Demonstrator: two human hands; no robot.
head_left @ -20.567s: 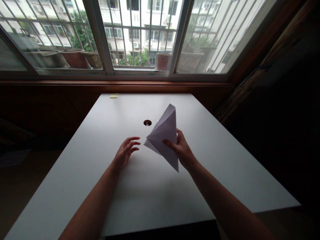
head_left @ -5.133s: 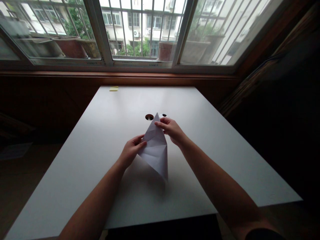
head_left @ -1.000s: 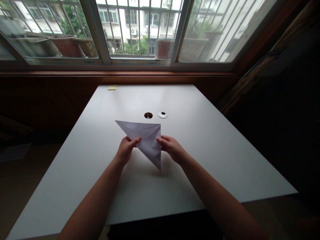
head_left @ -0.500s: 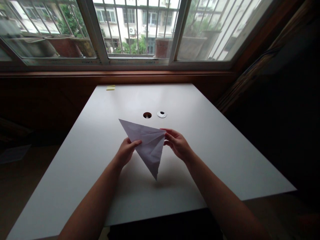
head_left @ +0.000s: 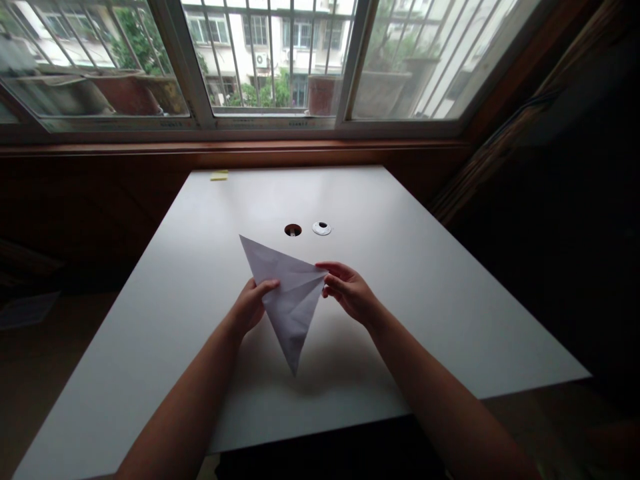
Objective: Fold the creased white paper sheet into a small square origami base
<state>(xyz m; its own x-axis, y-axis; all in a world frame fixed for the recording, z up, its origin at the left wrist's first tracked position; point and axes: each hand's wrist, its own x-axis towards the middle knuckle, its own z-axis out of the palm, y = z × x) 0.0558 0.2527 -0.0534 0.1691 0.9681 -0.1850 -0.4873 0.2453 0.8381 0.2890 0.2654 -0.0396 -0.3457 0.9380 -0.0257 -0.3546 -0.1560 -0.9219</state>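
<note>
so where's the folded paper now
In the head view, the folded paper is near centre, held between the left hand and right hand over the white table.

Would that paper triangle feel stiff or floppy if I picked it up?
Probably fairly stiff: the paper triangle looks nearly flat, without obvious sagging, between the left hand and the right hand. It would likely still bend easily along the creases crossing its face. It's probably light too, as the thin sheet seems held by fingers and thumbs.

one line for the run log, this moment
left hand: holds paper at left edge | right hand: holds its right corner | paper: creased triangle, above table | table: yellow note, round hole, white ring
</note>
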